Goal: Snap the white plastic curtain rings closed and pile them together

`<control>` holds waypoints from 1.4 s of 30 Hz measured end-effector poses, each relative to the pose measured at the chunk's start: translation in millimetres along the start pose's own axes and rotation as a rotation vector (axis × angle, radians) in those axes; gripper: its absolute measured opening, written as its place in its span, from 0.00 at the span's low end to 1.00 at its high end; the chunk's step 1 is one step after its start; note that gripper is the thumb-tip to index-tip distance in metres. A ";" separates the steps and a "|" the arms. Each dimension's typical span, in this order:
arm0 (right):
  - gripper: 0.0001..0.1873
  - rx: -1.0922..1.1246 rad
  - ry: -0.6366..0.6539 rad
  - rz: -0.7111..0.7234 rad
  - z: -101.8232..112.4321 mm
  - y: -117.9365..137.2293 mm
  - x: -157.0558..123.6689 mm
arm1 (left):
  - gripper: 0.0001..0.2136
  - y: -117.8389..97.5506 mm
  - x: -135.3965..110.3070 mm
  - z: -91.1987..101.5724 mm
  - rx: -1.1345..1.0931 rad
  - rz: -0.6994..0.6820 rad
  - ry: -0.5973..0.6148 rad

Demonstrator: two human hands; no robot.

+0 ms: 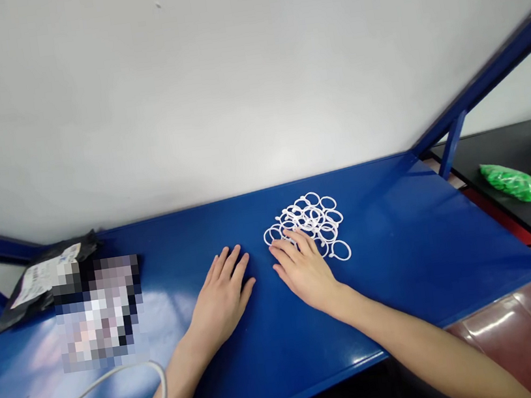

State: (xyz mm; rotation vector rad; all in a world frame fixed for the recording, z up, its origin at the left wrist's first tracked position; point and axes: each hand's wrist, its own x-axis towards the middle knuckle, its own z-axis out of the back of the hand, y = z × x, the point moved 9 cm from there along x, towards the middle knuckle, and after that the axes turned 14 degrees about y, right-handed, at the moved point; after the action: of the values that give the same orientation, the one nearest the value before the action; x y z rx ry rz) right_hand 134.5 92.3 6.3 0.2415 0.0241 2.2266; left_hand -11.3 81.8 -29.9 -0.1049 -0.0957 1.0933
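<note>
Several thin white rings (315, 216), each with a small knob or tab, lie in a loose overlapping pile on the blue table (398, 226). My right hand (308, 272) rests palm down at the pile's near left edge, its fingers stretched over some of the rings and partly hiding them. Whether it presses on a ring I cannot tell. To the left of the pile, my left hand (222, 294) lies flat on the bare tabletop, fingers spread and holding nothing.
A black plastic package (49, 275) with a white label sits at the back left, beside a blurred-out item (101, 314). A white cable (89, 385) loops across the lower left. To the right, a bag of green pieces (513, 184) lies on a dark surface beyond the blue frame (452, 143).
</note>
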 end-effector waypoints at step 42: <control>0.22 0.718 0.175 0.267 10.1 15.6 -11.4 | 0.10 -39.6 0.7 18.5 -1.116 -0.207 0.398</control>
State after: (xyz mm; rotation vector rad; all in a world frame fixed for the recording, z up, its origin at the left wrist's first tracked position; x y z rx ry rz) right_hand 131.1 73.0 15.9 0.4553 0.9427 2.4168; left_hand 21.6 65.0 -6.3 -1.2770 -0.3413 0.6858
